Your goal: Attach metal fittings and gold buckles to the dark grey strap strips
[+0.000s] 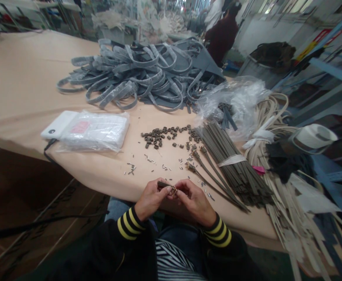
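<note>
Close to the table's front edge, my left hand [151, 198] is closed on a dark olive strap [163, 184] with a gold-coloured buckle [173, 191] at its end. The fingers of my right hand [196, 200] pinch at the buckle from the other side. Ahead of my hands lie small dark strap loops [157, 137] in a loose pile and several tiny metal pieces [132, 168]. Just right of my right hand, several straps with buckles [217, 179] lie side by side. A tied bundle of dark olive straps [235, 164] is beyond them.
A heap of blue-grey straps [147, 74] covers the table's back. At left lies a white plastic-wrapped package [91, 130] with a cable. Clear plastic bags [232, 101], beige strips [276, 113] and a white cone [317, 137] crowd the right. Another person [222, 35] is in the background.
</note>
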Demonstrator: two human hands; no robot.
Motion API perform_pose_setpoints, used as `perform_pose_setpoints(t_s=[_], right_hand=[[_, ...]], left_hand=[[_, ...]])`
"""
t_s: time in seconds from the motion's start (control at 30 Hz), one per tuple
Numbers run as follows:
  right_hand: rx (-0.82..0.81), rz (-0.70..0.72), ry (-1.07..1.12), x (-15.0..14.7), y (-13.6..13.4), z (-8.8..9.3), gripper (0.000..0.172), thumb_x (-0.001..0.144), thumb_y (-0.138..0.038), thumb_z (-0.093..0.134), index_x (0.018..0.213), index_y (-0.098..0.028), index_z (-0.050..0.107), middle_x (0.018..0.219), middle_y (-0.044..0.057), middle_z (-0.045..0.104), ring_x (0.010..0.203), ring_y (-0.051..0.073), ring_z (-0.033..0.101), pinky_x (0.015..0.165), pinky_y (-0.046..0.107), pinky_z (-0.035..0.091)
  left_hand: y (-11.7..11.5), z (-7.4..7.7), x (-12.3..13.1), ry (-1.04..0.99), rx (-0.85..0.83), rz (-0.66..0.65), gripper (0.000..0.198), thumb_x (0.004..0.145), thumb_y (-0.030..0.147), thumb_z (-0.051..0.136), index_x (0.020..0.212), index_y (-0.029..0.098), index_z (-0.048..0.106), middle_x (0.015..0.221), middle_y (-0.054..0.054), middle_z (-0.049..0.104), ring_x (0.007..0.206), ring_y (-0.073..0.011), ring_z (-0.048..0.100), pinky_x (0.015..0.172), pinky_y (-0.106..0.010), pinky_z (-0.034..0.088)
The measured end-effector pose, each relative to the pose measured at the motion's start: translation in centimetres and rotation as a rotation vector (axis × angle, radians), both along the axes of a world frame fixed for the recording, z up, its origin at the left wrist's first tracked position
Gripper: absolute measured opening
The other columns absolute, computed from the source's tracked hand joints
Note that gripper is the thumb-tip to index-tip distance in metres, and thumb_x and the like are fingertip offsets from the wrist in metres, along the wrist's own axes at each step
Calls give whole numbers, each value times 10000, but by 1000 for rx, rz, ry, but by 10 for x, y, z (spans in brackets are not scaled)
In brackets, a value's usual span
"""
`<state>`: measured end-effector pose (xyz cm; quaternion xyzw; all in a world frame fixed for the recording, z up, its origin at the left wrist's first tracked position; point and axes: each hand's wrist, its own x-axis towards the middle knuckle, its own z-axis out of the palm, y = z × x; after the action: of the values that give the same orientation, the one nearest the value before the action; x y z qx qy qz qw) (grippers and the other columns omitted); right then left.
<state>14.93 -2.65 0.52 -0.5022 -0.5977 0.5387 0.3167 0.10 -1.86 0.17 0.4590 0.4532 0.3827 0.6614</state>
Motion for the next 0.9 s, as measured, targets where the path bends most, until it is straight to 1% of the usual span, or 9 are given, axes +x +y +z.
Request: perform_pose_setpoints(t_s=[0.07, 0.13, 0.27, 0.4, 0.53, 0.63, 0.73, 0.83, 0.9], right_hand=[[-158, -16, 158, 1, 2, -3, 177, 731, -321, 531, 784, -164, 469, 688, 24, 606, 623, 121, 572, 506, 223, 442], [-263, -23, 236, 2, 4, -4, 223, 696, -345, 574, 741, -151, 472, 629, 14, 610, 549, 98, 558, 503, 220, 440], [-360, 6, 278, 4, 6, -4, 262, 663, -364, 607, 707, -127, 505, 631, 28, 626, 509, 79, 547, 505, 216, 439], [-386, 24, 277, 4, 5, -7, 257, 640, -356, 623, 688, -141, 491, 580, -9, 588, 499, 83, 531, 434, 188, 400], [-331, -25, 170, 0, 5, -9, 224, 660, -346, 583, 693, -146, 488, 567, -27, 548, 428, 53, 435, 371, 167, 284], [-238, -60, 125, -2, 7, -8, 187, 661, -314, 564, 692, -136, 516, 538, -41, 503, 455, 50, 400, 432, 187, 287], [-208, -34, 131, 2, 7, -6, 182, 653, -307, 567, 674, -129, 531, 511, -55, 457, 464, 50, 370, 455, 195, 273], [-271, -7, 161, 7, 6, -6, 209, 665, -337, 559, 670, -129, 533, 441, -81, 382, 389, 34, 282, 400, 194, 195], [-324, 7, 207, 8, 5, -6, 238, 666, -366, 558, 664, -130, 534, 406, -91, 346, 357, 30, 240, 376, 199, 152]], left_hand=[[0, 0, -2, -26, -27, -19, 189, 678, 295, 566, 672, 112, 522, 606, -13, 587, 579, -110, 543, 588, -240, 420], [-1, -1, -3, -37, -38, -34, 188, 678, 295, 566, 682, 113, 516, 602, -9, 586, 570, -109, 543, 585, -241, 418], [-2, 0, -4, 15, 6, -71, 184, 694, 302, 544, 685, 122, 507, 579, 3, 567, 558, -107, 531, 584, -244, 411], [-2, 3, -3, 218, 119, -137, 130, 757, 253, 445, 722, 139, 498, 626, -3, 544, 605, -120, 518, 615, -266, 415], [-6, 1, 2, 466, 384, -57, 164, 786, 198, 379, 772, 145, 534, 747, -39, 499, 740, -146, 488, 707, -295, 407], [-8, 0, 4, 495, 472, -22, 216, 790, 190, 370, 897, 138, 551, 804, -60, 488, 787, -157, 487, 732, -307, 410], [-7, 5, -1, 367, 376, -88, 214, 774, 208, 417, 928, 137, 549, 779, -47, 520, 731, -146, 515, 696, -303, 426], [-5, 10, -11, 29, 84, -211, 248, 754, 283, 482, 950, 146, 546, 709, -12, 528, 610, -114, 533, 614, -286, 453], [-3, 10, -16, -193, -88, -249, 300, 726, 341, 534, 952, 146, 564, 685, -10, 546, 597, -111, 545, 598, -280, 465]])
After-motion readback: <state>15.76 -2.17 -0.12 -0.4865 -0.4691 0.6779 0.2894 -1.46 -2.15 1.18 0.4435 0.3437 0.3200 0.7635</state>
